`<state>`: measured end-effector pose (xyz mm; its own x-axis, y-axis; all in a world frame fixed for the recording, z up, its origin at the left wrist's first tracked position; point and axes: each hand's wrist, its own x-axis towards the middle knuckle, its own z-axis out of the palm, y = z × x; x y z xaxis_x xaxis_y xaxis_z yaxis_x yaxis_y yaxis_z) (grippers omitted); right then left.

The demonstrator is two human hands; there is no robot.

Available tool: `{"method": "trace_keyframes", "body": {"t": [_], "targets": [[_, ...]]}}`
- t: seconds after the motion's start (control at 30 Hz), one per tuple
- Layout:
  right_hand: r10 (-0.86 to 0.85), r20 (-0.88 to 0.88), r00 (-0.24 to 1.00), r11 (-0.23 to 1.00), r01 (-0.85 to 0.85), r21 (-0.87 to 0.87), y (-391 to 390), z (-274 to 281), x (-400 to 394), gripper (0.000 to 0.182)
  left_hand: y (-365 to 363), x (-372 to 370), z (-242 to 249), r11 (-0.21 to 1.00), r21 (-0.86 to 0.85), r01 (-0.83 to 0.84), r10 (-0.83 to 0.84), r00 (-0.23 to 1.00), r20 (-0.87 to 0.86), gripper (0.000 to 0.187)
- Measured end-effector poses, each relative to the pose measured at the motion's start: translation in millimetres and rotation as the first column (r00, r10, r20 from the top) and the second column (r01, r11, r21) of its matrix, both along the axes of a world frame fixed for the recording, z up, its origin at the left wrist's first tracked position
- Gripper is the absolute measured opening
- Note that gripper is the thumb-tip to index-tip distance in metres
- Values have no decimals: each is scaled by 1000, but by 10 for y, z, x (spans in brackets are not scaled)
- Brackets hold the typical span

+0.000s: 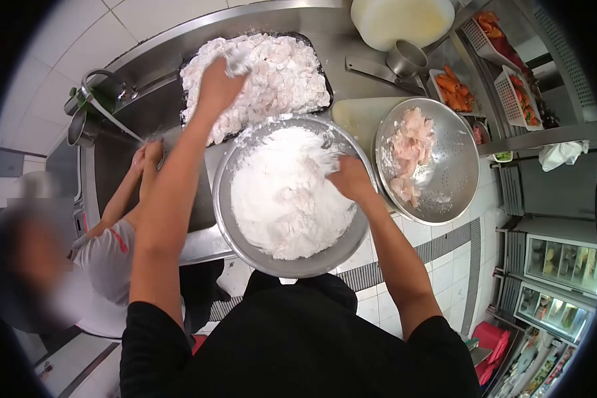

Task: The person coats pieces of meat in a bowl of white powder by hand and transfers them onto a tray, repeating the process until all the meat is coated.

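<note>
My left hand (pixel 221 83) is over a dark tray (pixel 328 93) heaped with flour-coated pale meat pieces (pixel 278 73). Its flour-covered fingers are smeared by motion, and I cannot tell whether a piece is in them. In front of me is a big metal bowl (pixel 224 222) of white flour (pixel 278 199), with a few coated lumps showing at its middle. My right hand (pixel 351 178) reaches over the bowl's right side, its whitened fingers stretched out at the flour. Just right of it, a perforated metal colander (pixel 454 166) contains raw pale meat strips (pixel 411 142).
At left, another person's hands (pixel 149 156) are together under a running tap (pixel 93 99) at the sink. A cutting board (pixel 358 116) lies behind the colander. Farther back are a cleaver (pixel 378 71), a small metal pot (pixel 406 58) and baskets of carrots (pixel 452 87).
</note>
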<state>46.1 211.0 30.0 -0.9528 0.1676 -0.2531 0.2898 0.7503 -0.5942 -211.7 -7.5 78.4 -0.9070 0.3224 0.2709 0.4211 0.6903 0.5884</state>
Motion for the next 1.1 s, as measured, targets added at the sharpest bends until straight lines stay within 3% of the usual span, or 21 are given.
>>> {"method": "trace_keyframes", "body": {"t": [0.03,0.07,0.1,0.17,0.23,0.3,0.37,0.43,0.47,0.6,0.7,0.73,0.8,0.83,0.9,1.0,1.1], "targets": [[83,102,991,981,-99,168,-86,-24,4,43,5,246,-46,991,118,60,-70,994,86,42],[141,-9,990,959,-135,249,-168,-248,31,42,14,569,-57,981,137,135,-160,968,195,44],[146,-13,989,960,-138,241,-277,-301,31,42,15,897,-69,964,166,207,-249,922,298,46],[181,1,983,928,-171,330,-450,-352,18,37,-17,1395,-352,944,-151,292,-223,907,357,50],[212,37,976,947,-215,240,-412,-414,-24,32,-143,1806,-555,781,-199,591,-454,758,468,61],[328,157,931,917,-354,184,-332,-327,-18,32,-193,2227,-659,746,-249,618,-387,707,592,75],[293,145,945,936,-315,156,-250,-365,9,32,-160,2442,-760,717,-326,616,-356,726,589,81],[324,157,933,927,-347,146,-232,-205,69,34,-122,2429,-1000,802,-328,499,-253,782,570,76],[342,99,934,916,-355,186,-247,-274,122,38,-158,2371,-1139,834,-303,461,-294,836,463,63],[306,194,932,901,-350,258,-346,-508,221,44,-299,2127,-925,933,-140,331,-250,878,409,47],[302,74,951,938,-310,157,-239,-539,266,42,-423,1921,-664,984,71,163,-159,631,760,47],[304,76,950,937,-312,154,-234,-398,269,42,-469,1920,-665,985,69,161,-156,629,762,47],[209,130,969,977,-211,5,-190,-128,271,41,-539,1938,-672,921,-111,373,-205,707,677,58],[211,132,969,977,-213,4,-185,-116,274,41,-537,2024,-729,922,-112,371,-202,706,679,58],[104,159,982,991,-90,-96,-182,-101,258,42,-461,2344,-866,787,-394,474,-288,848,446,69],[49,67,997,971,-32,-238,-169,-189,269,45,-217,2693,-751,744,-450,493,-126,766,630,70],[-69,2,998,930,65,-361,-140,-388,271,48,-241,2676,-995,812,-359,459,-264,839,475,62]]}}
